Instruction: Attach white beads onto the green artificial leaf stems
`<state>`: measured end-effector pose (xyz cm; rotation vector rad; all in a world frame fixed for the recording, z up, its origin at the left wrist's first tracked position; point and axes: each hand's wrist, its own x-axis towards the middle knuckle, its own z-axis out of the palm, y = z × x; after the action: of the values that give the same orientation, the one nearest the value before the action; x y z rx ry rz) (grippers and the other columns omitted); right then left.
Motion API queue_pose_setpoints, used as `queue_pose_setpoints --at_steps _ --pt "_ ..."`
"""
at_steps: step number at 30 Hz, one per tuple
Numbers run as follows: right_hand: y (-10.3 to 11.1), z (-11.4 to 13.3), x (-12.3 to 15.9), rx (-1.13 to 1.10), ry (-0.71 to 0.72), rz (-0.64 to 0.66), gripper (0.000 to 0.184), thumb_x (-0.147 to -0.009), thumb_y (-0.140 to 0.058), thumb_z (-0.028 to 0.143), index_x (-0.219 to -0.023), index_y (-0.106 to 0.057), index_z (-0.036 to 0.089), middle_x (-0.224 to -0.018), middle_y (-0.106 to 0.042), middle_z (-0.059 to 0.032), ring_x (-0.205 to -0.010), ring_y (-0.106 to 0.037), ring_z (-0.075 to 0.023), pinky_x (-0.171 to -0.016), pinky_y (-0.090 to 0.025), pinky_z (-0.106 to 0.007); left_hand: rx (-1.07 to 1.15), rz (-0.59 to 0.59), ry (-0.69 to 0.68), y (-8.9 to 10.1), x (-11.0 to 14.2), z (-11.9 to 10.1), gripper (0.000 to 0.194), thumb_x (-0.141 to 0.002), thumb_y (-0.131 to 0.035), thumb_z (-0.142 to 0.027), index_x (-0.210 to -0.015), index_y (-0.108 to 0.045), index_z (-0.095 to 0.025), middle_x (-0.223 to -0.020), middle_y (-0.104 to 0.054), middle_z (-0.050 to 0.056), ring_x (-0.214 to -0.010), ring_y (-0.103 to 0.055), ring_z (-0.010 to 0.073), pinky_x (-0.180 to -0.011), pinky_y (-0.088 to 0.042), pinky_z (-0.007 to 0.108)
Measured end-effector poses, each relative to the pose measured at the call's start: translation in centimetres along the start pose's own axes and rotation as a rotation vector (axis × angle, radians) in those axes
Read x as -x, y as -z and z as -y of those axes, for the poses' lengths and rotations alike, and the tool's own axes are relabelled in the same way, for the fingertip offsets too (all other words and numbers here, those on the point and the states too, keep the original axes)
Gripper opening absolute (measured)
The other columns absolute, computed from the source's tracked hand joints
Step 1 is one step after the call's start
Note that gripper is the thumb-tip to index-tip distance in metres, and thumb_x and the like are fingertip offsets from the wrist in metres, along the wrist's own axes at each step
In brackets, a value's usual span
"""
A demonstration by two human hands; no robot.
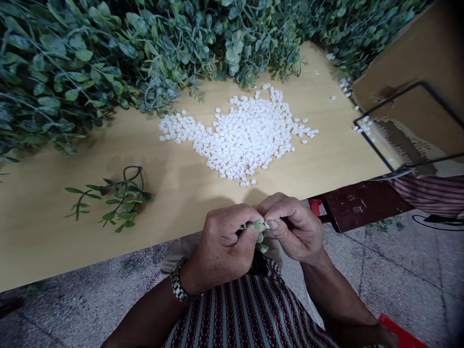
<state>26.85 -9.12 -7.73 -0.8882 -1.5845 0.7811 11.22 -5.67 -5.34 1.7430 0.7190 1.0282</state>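
My left hand (pixel 232 244) pinches an artificial leaf sprig (pixel 260 237), most of it hidden by the fingers. Touching it at the sprig's end, my right hand (pixel 295 227) grips a tiny white plastic piece (pixel 267 225) between thumb and index finger. Both hands meet just off the table's front edge, above my lap. Beyond them on the table lies a spread pile of small white plastic pieces (pixel 246 135). Off to the left, a loose green sprig (pixel 125 200) with a curled stem rests on the tabletop.
A thick heap of artificial foliage (pixel 163 43) lines the back of the wooden table (pixel 174 193). At the right stand a torn cardboard box (pixel 416 63) and a black wire frame (pixel 377 147), with stray white pieces beside them. A dark red stool (pixel 362 205) is below the table's edge.
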Motion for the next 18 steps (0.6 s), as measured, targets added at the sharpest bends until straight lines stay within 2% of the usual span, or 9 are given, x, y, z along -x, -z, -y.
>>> queue_pose_setpoints --at_steps 4,12,18 --pt "-0.27 -0.01 -0.02 -0.002 0.01 -0.028 0.019 -0.08 -0.053 0.002 -0.092 -0.057 0.016 -0.077 -0.056 -0.0034 -0.071 -0.055 -0.0138 -0.058 -0.045 -0.027 0.015 -0.019 -0.002 -0.03 -0.05 0.06 0.015 -0.077 -0.054 -0.003 -0.065 -0.057 -0.012 -0.055 -0.054 -0.002 -0.048 -0.046 0.0064 -0.047 -0.038 0.019" --pt "-0.36 0.51 -0.43 -0.005 -0.058 -0.075 0.014 -0.083 -0.053 0.006 -0.088 -0.059 0.018 -0.076 -0.056 -0.0023 -0.072 -0.054 -0.0142 -0.062 -0.043 -0.029 0.011 0.061 0.078 0.64 -0.06 -0.76 0.013 -0.076 -0.046 -0.004 -0.077 -0.054 -0.014 -0.061 -0.051 -0.004 -0.052 -0.044 0.0056 -0.049 -0.038 0.016" --pt "-0.7 0.55 -0.35 -0.015 -0.054 -0.095 0.014 -0.083 -0.053 0.006 -0.087 -0.058 0.019 -0.074 -0.054 -0.0012 -0.07 -0.052 -0.0137 -0.063 -0.043 -0.029 -0.055 0.057 0.069 0.64 0.21 -0.21 0.011 -0.079 -0.046 -0.007 -0.073 -0.052 -0.014 -0.061 -0.052 -0.003 -0.054 -0.046 0.0071 -0.052 -0.039 0.019"
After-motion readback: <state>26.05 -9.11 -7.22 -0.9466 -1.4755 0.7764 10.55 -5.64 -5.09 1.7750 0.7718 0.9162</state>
